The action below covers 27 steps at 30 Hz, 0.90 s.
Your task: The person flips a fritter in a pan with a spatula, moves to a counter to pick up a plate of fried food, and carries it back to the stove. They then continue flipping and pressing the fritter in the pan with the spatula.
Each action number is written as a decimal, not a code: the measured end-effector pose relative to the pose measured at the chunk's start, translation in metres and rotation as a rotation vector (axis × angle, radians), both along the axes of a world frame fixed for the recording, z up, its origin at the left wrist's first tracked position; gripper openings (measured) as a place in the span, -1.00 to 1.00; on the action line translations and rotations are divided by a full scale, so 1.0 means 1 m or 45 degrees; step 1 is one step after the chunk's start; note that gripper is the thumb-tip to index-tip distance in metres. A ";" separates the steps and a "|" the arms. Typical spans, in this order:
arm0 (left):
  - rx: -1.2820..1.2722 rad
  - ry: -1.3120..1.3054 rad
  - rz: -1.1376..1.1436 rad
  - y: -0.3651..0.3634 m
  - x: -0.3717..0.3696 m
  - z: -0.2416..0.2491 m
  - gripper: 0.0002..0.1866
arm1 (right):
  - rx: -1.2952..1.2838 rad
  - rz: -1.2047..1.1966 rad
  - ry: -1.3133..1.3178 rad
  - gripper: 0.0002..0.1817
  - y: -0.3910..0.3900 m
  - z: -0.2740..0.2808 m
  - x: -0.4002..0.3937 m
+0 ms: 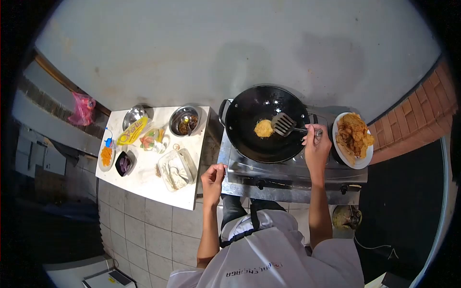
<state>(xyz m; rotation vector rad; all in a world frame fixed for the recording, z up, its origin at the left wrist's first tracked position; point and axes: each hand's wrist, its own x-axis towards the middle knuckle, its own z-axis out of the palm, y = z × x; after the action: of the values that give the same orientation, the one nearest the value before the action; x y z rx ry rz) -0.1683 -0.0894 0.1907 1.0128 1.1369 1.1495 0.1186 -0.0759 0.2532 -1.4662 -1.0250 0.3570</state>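
Gripping the turner (277,125), the right hand (318,143) angles its blade within reach of the yellow clump (263,128) inside the wok (246,106); the left hand (212,184), fingers narrow, hangs outside.

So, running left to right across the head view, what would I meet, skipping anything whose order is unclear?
Pink bag → orange strips → dark dish → clear container → black wok → fried food.

Right of centre, the right hand (318,141) hid some of the slotted turner (283,125); the bottom edge cut off the white shirt (269,254)
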 end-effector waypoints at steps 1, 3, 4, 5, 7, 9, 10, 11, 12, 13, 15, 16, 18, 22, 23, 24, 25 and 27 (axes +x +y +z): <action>-0.011 -0.005 0.004 -0.001 0.001 0.001 -0.78 | 0.018 -0.001 -0.031 -0.88 0.002 -0.003 0.001; 0.005 -0.014 0.015 -0.005 0.003 0.000 -0.77 | -0.008 0.004 -0.095 -0.88 0.003 -0.008 0.003; 0.019 -0.020 0.012 -0.007 0.005 -0.001 -0.77 | -0.036 -0.006 -0.155 -0.88 0.003 -0.011 0.004; 0.020 -0.023 0.010 -0.008 0.005 -0.002 -0.77 | -0.035 -0.008 -0.158 -0.88 0.004 -0.012 0.006; 0.035 -0.024 0.006 -0.010 0.007 -0.006 -0.77 | -0.063 0.005 -0.270 -0.87 0.006 -0.013 0.009; 0.035 -0.050 0.001 -0.011 0.009 -0.008 -0.76 | -0.104 0.010 -0.233 -0.86 0.008 -0.004 0.007; 0.033 -0.071 0.004 -0.012 0.011 -0.008 -0.76 | -0.098 0.020 -0.317 -0.86 0.012 -0.007 0.010; 0.035 -0.074 0.005 -0.013 0.012 -0.008 -0.76 | -0.091 0.031 -0.401 -0.86 0.015 -0.005 0.011; 0.036 -0.070 0.005 -0.014 0.014 -0.007 -0.76 | -0.135 0.061 -0.367 -0.85 0.015 0.001 0.009; 0.038 -0.067 0.004 -0.015 0.016 -0.006 -0.75 | -0.133 0.062 -0.371 -0.85 0.017 0.001 0.009; 0.031 -0.072 -0.003 -0.017 0.017 -0.005 -0.75 | -0.103 0.054 -0.467 -0.83 0.024 -0.006 0.008; 0.023 -0.074 -0.010 -0.017 0.017 -0.005 -0.75 | -0.055 0.032 -0.516 -0.82 0.028 -0.010 0.008; 0.035 -0.073 0.002 -0.019 0.019 -0.004 -0.75 | -0.077 0.032 -0.449 -0.82 0.035 -0.017 0.006; 0.032 -0.050 0.022 -0.022 0.019 -0.003 -0.75 | -0.079 0.014 -0.285 -0.83 0.052 -0.028 -0.002; 0.033 -0.051 0.032 -0.022 0.019 -0.003 -0.75 | -0.058 0.004 -0.273 -0.83 0.055 -0.027 -0.005; 0.024 -0.041 0.034 -0.022 0.019 -0.002 -0.75 | -0.055 0.019 -0.271 -0.83 0.056 -0.024 -0.008; 0.012 -0.030 0.039 -0.023 0.019 -0.001 -0.74 | -0.058 0.033 -0.271 -0.83 0.058 -0.023 -0.010; 0.025 -0.007 0.060 -0.023 0.019 -0.001 -0.74 | -0.009 0.059 -0.275 -0.84 0.063 -0.021 -0.016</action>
<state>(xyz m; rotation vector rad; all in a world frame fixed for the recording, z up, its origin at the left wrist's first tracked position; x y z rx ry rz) -0.1490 -0.1124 0.1893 1.0014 1.1524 1.2023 0.1029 -0.0132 0.2326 -1.5126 -1.2327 0.2384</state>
